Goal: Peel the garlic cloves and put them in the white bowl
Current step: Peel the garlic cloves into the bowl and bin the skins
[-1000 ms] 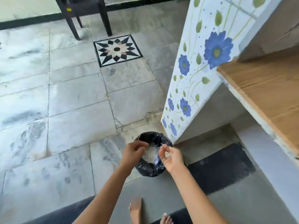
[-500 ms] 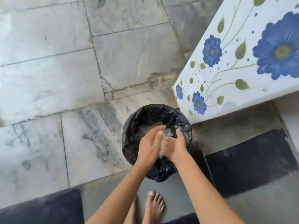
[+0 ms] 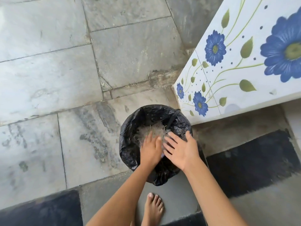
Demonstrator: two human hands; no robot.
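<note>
Palms that were pressed together have spread flat, so left hand (image 3: pixel 150 150) and right hand (image 3: pixel 180 150) hang empty over the bin (image 3: pixel 129 128) of skins (image 3: pixel 146 130), cloves and white bowl nowhere in frame, direction anyone's guess.

Soft, even daylight fills the scene. The marble floor (image 3: pixel 48 70) carries a pale sheen toward ten o'clock, nearly washed out at the corner. Shadows are faint and diffuse. The black bin liner (image 3: pixel 130 144) and the dark mat (image 3: pixel 252 160) at four o'clock lose detail. Motion blur smears the left hand (image 3: pixel 151 150) at its fingers (image 3: pixel 149 136). Tile joints bow near the edges from wide-angle distortion.
</note>
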